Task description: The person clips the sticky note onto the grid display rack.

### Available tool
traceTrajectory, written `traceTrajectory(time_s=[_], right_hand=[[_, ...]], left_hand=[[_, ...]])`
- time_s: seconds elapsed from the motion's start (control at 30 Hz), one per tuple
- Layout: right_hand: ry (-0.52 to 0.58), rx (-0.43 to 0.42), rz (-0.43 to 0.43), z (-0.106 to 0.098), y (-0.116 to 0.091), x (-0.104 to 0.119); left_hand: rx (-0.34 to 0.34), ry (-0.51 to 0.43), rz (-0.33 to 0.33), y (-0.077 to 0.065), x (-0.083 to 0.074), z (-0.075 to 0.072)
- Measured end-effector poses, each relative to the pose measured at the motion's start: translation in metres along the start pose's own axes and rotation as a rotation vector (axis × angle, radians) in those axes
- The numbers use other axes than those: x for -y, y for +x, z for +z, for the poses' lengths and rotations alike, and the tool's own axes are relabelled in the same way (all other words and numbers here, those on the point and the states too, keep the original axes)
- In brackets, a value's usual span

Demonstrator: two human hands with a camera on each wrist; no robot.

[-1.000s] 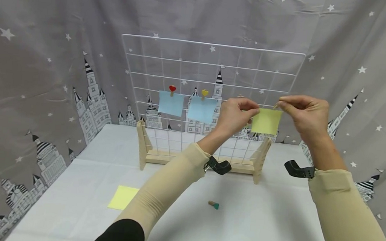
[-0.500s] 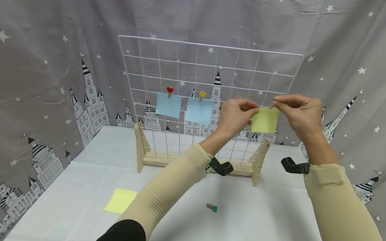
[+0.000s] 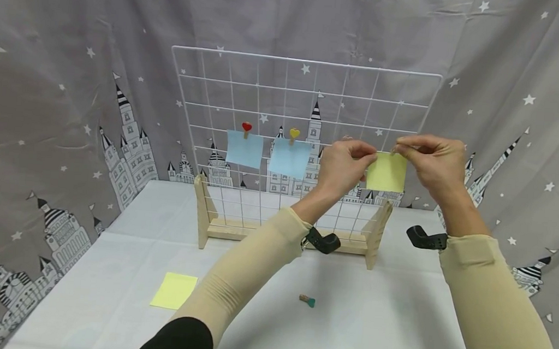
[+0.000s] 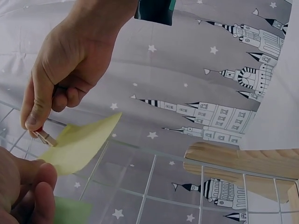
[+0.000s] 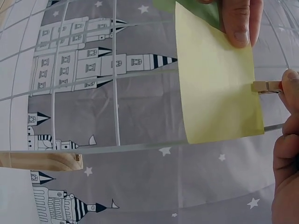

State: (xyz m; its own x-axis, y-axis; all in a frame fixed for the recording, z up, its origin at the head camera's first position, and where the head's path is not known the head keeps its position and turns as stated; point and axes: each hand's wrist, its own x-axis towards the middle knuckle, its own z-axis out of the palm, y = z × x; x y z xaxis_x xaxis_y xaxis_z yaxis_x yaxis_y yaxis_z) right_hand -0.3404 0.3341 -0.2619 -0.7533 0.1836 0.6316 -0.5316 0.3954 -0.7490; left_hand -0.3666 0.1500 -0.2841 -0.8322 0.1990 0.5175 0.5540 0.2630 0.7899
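My left hand (image 3: 341, 168) pinches a yellow sticky note (image 3: 386, 172) by its upper left corner, against the white wire grid (image 3: 286, 89). At the note's top edge my right hand (image 3: 435, 162) pinches a small wooden clothespin (image 5: 266, 87) with a bit of red at its handle end. The clothespin's tip overlaps the note's edge in the right wrist view; whether it also bites the wire I cannot tell. Part of a green note (image 4: 72, 211) shows beside my left hand in the left wrist view; the rest is hidden.
Two blue notes (image 3: 244, 149) hang on the grid from heart-topped clothespins, red and yellow. A wooden stand (image 3: 201, 212) supports the grid on the white table (image 3: 118, 277). Another yellow note (image 3: 174, 291) and a green-topped clothespin (image 3: 307, 300) lie nearer on the table.
My right hand has moved slightly left along the note's top edge with the clothespin. The left hand keeps its place on the note, and the head view has shifted a little.
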Motion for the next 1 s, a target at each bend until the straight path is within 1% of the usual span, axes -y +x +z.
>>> traceTrajectory(time_s=[0.17,0.3,0.4,0.6,0.83,1.0], right_hand=[[-0.036,-0.013,0.031,-0.0011,0.0004,-0.0005],[-0.103,-0.006,0.072,-0.0007,-0.0003,0.0032],[-0.154,0.013,0.084,0.0002,-0.0006,0.005],[-0.194,0.02,0.059,0.0029,-0.0009,0.0023],[-0.275,0.011,0.063,0.0061,-0.0044,0.0021],[-0.293,0.003,0.046,0.0087,-0.0077,0.0045]], left_hand=[[-0.009,0.004,-0.016,-0.0006,-0.0009,0.0014],[-0.016,0.001,-0.011,-0.0005,0.0,0.0021],[-0.016,0.0,-0.012,-0.0008,0.0008,0.0025],[-0.016,0.018,-0.015,-0.0016,0.002,0.0027],[-0.033,0.042,0.015,-0.0033,0.0042,0.0042],[-0.044,0.048,0.013,-0.0062,0.0058,0.005]])
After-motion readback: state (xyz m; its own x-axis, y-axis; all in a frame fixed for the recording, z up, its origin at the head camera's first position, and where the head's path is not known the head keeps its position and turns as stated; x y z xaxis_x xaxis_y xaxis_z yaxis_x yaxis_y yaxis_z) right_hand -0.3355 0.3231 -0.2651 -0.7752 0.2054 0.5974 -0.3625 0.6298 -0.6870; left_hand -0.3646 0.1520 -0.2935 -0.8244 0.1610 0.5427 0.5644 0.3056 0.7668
